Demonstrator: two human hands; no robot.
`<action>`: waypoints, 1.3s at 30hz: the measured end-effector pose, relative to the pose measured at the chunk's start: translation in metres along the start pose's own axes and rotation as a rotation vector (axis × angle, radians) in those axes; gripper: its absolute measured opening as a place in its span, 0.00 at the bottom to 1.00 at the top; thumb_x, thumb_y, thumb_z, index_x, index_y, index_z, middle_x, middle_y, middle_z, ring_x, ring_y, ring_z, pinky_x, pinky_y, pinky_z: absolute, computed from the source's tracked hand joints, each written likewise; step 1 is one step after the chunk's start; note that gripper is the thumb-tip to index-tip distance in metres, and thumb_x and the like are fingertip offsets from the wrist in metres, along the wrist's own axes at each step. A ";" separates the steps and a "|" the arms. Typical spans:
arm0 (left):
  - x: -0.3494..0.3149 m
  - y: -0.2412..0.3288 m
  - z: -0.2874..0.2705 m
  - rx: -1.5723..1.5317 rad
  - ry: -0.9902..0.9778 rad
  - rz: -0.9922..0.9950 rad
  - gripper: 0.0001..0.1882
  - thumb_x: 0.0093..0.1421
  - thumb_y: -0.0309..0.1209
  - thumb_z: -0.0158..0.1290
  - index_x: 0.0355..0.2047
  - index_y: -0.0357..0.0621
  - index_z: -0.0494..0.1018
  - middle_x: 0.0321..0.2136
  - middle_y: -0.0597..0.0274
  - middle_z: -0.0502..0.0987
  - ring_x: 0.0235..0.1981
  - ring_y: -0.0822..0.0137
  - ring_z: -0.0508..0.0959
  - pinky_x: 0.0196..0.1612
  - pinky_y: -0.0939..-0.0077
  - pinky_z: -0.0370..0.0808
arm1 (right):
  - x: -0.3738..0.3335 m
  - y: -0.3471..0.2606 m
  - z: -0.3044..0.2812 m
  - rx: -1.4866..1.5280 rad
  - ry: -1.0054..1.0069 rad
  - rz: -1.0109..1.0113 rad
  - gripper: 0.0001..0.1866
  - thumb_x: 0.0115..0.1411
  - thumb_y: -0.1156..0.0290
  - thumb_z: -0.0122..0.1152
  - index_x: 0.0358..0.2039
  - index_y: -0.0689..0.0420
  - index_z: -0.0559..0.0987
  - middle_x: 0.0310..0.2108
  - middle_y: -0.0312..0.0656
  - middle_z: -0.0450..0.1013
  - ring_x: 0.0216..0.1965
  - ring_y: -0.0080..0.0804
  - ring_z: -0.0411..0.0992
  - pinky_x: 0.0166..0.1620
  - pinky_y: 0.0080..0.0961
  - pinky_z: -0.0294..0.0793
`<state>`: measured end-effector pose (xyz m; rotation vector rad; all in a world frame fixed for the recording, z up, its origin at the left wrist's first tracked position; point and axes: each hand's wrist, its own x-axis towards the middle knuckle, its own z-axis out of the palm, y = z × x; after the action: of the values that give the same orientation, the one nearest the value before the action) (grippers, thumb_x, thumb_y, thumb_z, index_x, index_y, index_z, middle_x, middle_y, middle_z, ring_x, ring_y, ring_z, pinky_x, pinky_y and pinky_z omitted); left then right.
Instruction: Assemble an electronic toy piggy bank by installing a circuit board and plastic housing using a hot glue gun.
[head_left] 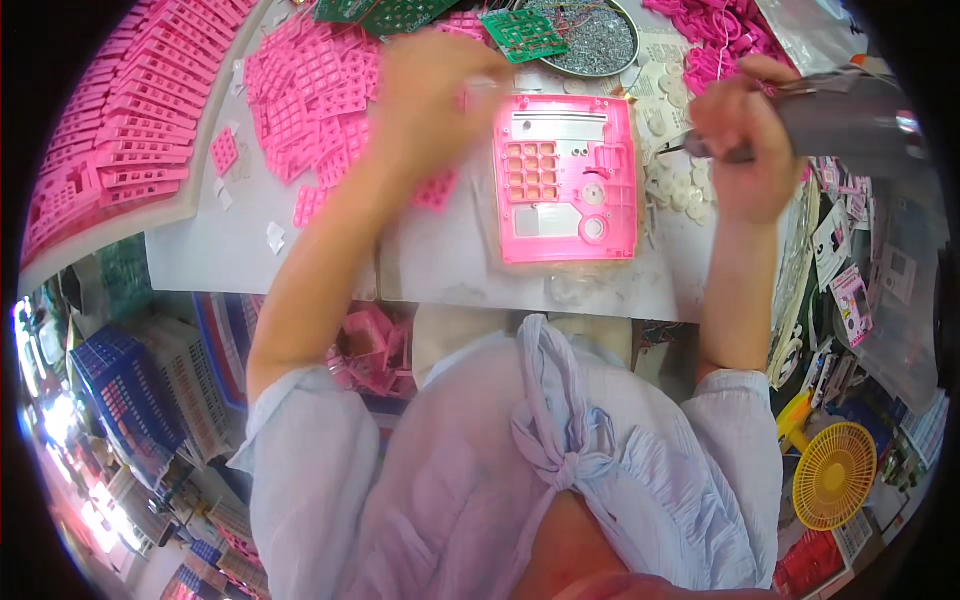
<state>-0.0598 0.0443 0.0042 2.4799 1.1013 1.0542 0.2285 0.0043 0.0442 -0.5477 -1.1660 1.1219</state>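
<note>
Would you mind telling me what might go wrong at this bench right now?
The left hand hovers by the pink housing's top edge; the driver in the right hand might slip toward it. The tray of screws sits close behind and could be knocked over.

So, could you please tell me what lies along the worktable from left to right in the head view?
Stacked pink frames → loose pink keypad grids → left hand → pink housing → white discs → right hand holding a grey power tool.
</note>
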 end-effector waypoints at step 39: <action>-0.077 0.083 -0.022 -1.776 -0.096 -0.982 0.15 0.71 0.34 0.44 0.47 0.35 0.72 0.42 0.54 0.79 0.43 0.63 0.81 0.46 0.63 0.80 | -0.042 0.021 0.062 -0.589 -0.429 -0.036 0.25 0.44 0.80 0.68 0.47 0.56 0.79 0.51 0.44 0.73 0.50 0.42 0.70 0.51 0.36 0.73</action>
<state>-0.0648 -0.0701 0.0180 0.4638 0.5762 0.8151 0.1643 -0.0367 0.0300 -0.7484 -1.8968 0.8761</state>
